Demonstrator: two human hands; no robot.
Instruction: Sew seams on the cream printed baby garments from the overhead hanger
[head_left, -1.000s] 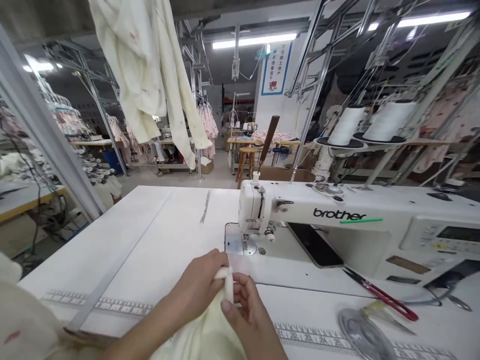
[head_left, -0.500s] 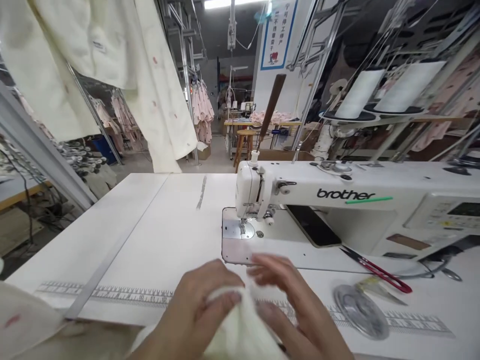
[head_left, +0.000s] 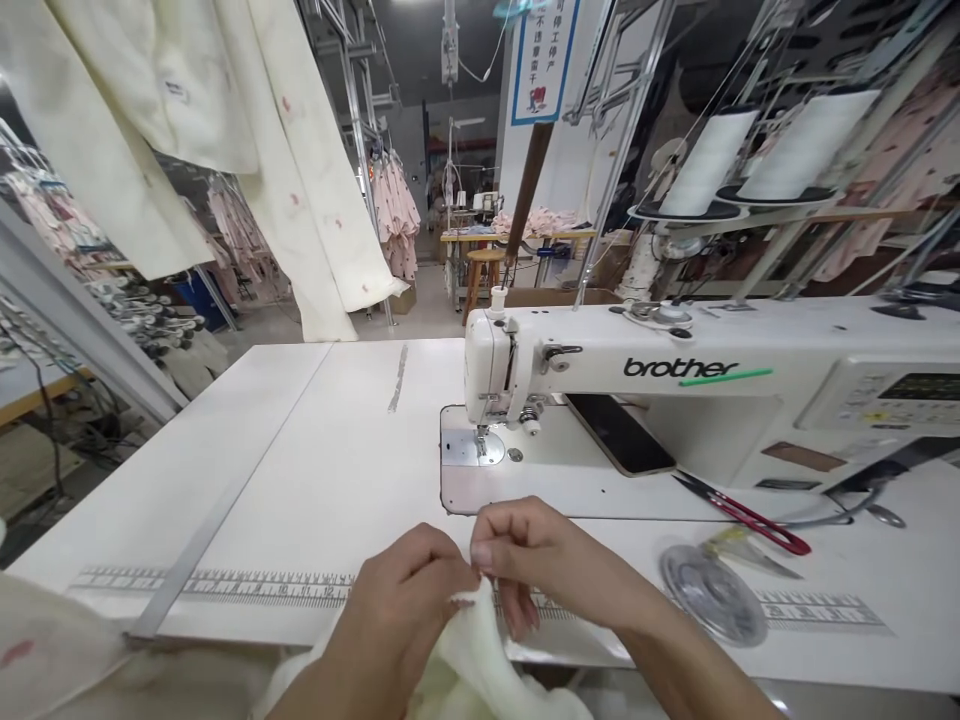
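Observation:
My left hand (head_left: 409,600) is closed on a gathered edge of pale cream fabric (head_left: 480,655) at the front of the table. Fingertips of my right hand (head_left: 521,560) pinch the same edge, meeting the left fingers. Below the hands the cloth hangs in folds over the table edge. Just beyond them is the white sewing machine (head_left: 585,350), its presser foot (head_left: 481,440) above the metal needle plate (head_left: 457,450) with no cloth under it.
A phone (head_left: 622,435) lies under the machine arm. Red-handled scissors (head_left: 750,515) and a clear round disc (head_left: 712,595) sit to the right. A ruler strip (head_left: 262,588) runs along the front of the table (head_left: 337,480). Cream garments (head_left: 300,180) hang at left; thread cones (head_left: 709,160) stand at right.
My right hand has gone from spread fingers beside the cloth to a pinch on its edge, against the left fingers. The view has shifted slightly.

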